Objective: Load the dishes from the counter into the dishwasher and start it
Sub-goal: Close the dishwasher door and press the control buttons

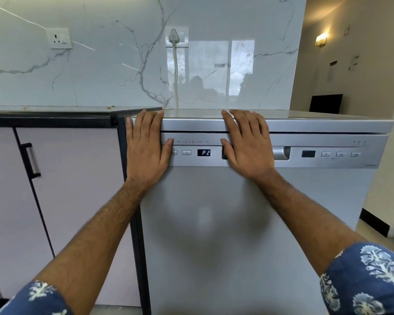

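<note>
Both flat and ungripping on the shut dishwasher point(225, 223): left hand point(146, 151) beside the display point(203, 152), nearer its buttons; right hand point(248, 144) covering the handle recess.

Silver brushed-metal dishwasher door point(225, 235): smooth, satin sheen w/ soft reflections. Its grey control strip point(305, 153) looks matt plastic; small black display point(203, 152) glossy. White grey-veined marble-look wall panel point(114, 71) v. glossy, mirror-like. Pale lilac cabinet door point(77, 201) smooth, matt; bar handle point(31, 160) dark w/ metallic mid. Blue floral-print sleeve point(369, 283): cloth.
</note>
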The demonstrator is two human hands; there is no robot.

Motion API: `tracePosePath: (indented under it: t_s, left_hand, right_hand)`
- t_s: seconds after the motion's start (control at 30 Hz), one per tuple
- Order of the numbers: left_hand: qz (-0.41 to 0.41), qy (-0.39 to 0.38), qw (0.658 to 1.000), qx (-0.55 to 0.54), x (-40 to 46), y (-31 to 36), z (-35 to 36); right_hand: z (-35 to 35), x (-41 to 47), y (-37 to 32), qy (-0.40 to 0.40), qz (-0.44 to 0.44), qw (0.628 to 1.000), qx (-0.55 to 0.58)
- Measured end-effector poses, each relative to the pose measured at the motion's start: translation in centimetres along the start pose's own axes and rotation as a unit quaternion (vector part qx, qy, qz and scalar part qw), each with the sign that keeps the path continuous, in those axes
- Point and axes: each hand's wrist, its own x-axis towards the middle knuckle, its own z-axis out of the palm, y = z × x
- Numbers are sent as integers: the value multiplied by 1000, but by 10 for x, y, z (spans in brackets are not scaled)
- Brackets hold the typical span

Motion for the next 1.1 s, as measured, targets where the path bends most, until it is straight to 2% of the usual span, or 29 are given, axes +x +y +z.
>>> tracePosePath:
  t_s: [0.3,0.4,0.5,0.63,0.8,0.9,1.0,1.03,1.1]
  left_hand:
    - [-10,0,1000,13,3,1,-2]
    - [-29,-28,999,16,4,6,-10]
    - [-46,-101,994,16,13,10,-27]
    - [-62,-210,976,23,25,17,-53]
    - [-77,-358,930,21,55,27,-86]
    - [-71,-474,877,26,85,29,-105]
    - [-53,-586,808,43,122,32,-127]
    - [-46,-607,792,46,133,35,-136]
    - [-44,-622,781,45,150,40,-158]
  right_hand:
    - [-3,2,-1,-40,14,999,24]
    - [-11,3,-6,-38,32,997,64]
    - [-30,11,-6,-84,42,990,102]
    - [-53,21,0,-195,35,971,132]
    - [-84,40,9,-369,22,918,145]
    - [-101,62,16,-459,17,872,166]
    - [-116,93,25,-564,23,801,202]
    - [-122,102,28,-590,24,779,210]
    - [-137,118,35,-611,20,760,219]
